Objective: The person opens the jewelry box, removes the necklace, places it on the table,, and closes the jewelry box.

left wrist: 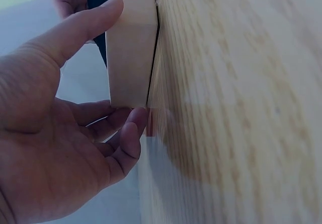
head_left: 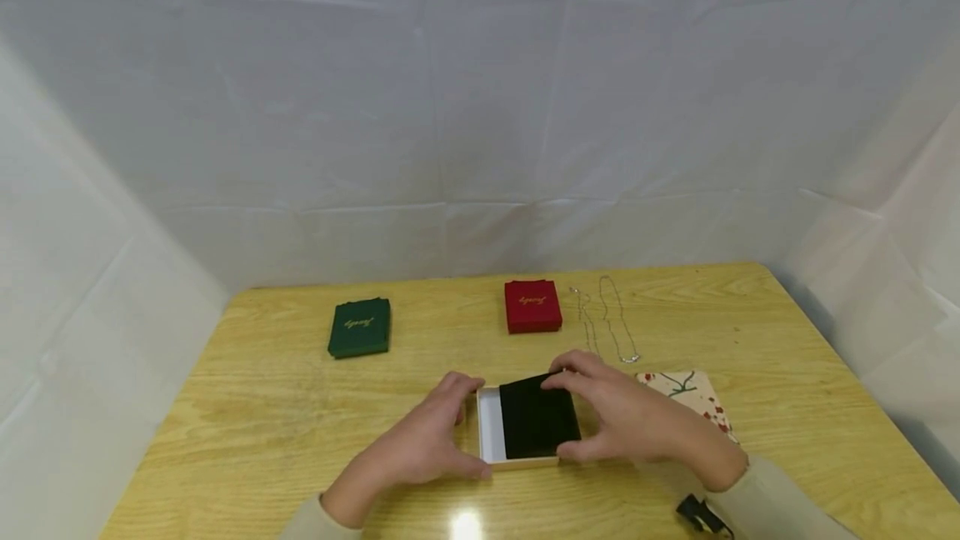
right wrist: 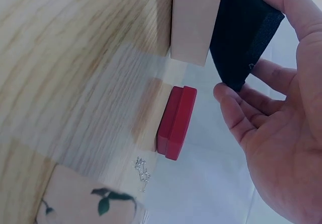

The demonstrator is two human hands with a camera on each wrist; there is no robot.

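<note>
A shallow open box base [head_left: 491,427] with a white inside and pale walls lies on the wooden table in front of me. My left hand [head_left: 427,440] holds it by its left end, thumb at the near corner and fingers at the far one. With thumb and fingertips, my right hand [head_left: 626,415] pinches the right side of a square black box insert [head_left: 538,423]. The insert sits tilted over the box, its right side raised above the rim in the right wrist view. A cream lid [head_left: 693,394] with a floral print lies partly behind my right forearm.
A red jewelry box [head_left: 532,307] stands shut beyond the open box, with thin silver chain necklaces [head_left: 617,323] to its right. Farther left is a green jewelry box [head_left: 360,327]. A small black object [head_left: 701,515] shows by my right sleeve. White sheets surround the table.
</note>
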